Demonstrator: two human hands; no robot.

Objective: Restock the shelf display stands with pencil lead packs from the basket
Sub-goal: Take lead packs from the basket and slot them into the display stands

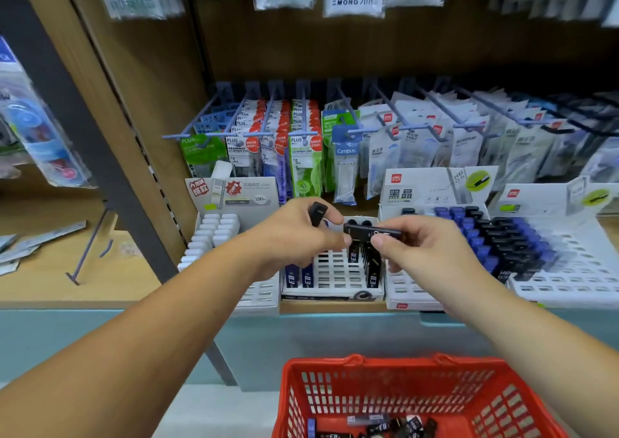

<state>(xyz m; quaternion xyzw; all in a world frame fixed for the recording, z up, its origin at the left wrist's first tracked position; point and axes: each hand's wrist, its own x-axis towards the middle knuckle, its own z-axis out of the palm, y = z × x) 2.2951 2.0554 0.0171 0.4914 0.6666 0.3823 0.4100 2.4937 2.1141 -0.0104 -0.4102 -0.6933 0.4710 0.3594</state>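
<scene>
1. Judged as the placing step: two packs up at shelf height, neither slotted yet.
2. Left hand [294, 236]: pinching a short black pack [318, 213] between thumb and fingertips, above the far-left corner of the middle stand [335, 271]. Pack tilted, long axis steeply up, top end leaning far and right.
3. Right hand [425, 250]: grasping a long black pack [371, 231] by its right end, thumb beneath and fingers on top. Long axis close to level, running left to right, free end pointing left toward the other hand's knuckles and nearly touching them.
4. Both packs over the middle stand — a white grid, mostly open slots, a few black packs upright at its right side and near-left corner.
5. Next move, as judged: turn the level pack upright, line one end up with an open slot, push straight down; same for the short one.
6. Loose packs [385, 424] left in the red basket [418, 370], near and low — restock judged partly done.
7. Right stand [502, 243] holding blue and black packs; left stand [214, 233] holding white ones.
</scene>
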